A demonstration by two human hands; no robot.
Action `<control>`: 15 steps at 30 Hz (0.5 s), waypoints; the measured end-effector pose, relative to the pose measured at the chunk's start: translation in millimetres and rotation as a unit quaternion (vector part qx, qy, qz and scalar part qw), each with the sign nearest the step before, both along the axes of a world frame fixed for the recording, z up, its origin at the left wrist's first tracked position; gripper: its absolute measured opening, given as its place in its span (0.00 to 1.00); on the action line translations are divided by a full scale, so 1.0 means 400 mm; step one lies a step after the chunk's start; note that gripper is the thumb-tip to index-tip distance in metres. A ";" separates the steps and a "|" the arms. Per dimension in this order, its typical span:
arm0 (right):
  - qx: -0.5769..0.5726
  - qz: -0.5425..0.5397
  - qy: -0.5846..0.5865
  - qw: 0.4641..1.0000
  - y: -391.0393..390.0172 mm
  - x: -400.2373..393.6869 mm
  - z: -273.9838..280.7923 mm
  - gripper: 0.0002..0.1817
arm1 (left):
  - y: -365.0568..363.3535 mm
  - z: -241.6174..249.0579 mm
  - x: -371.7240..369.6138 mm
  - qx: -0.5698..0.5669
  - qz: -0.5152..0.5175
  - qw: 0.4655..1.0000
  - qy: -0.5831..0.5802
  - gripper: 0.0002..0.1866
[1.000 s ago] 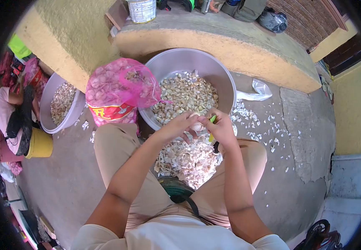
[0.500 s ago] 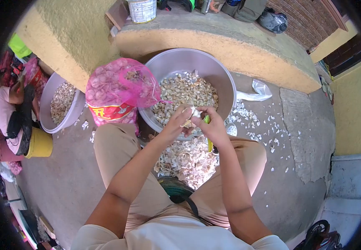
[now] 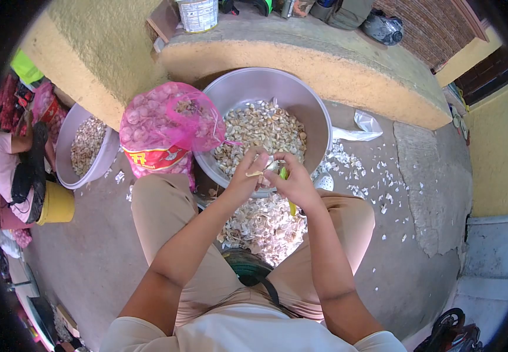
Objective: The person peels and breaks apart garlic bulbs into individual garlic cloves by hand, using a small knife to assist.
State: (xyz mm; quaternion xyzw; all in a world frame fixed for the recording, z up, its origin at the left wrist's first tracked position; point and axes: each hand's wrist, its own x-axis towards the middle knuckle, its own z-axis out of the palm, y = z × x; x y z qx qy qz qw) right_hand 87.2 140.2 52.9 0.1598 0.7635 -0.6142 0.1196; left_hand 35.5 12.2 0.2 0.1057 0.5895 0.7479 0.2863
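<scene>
Over the near rim of a large round basin (image 3: 318,111), my two hands meet around a whitish garlic piece (image 3: 272,166). My left hand (image 3: 247,175) has its fingers closed on the garlic. My right hand (image 3: 294,183) pinches at the same piece and also holds a yellow-green tool (image 3: 292,206), mostly hidden by the fingers. Loose garlic cloves (image 3: 262,126) lie in the basin. Below my hands, between my legs, is a heap of papery garlic skins (image 3: 265,226). A pink mesh bag of garlic bulbs (image 3: 154,117) stands left of the basin.
At the left a person (image 3: 13,158) sits on a yellow bucket (image 3: 57,202) beside another basin (image 3: 104,158) with cloves. A low concrete ledge (image 3: 301,56) runs behind the large basin. Skins and a white plastic bag (image 3: 366,126) lie on the floor at the right.
My fingers have shifted slightly around the garlic, and the yellow-green tool has turned a little in my right hand. The person at the left has moved slightly.
</scene>
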 end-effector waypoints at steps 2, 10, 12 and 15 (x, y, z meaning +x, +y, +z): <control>0.009 0.001 0.039 0.999 0.001 0.000 -0.015 0.22 | 0.001 0.016 0.002 -0.001 -0.004 1.000 0.014 0.17; -0.003 0.000 0.117 0.993 0.006 -0.001 -0.042 0.20 | -0.001 0.024 0.002 0.043 -0.029 0.999 -0.011 0.17; -0.014 0.002 0.152 0.988 0.009 -0.002 -0.060 0.20 | -0.003 0.025 0.002 0.044 -0.037 0.998 -0.019 0.17; -0.016 0.006 0.158 0.987 0.012 -0.002 -0.068 0.20 | -0.006 0.028 0.002 0.041 -0.046 0.997 -0.036 0.18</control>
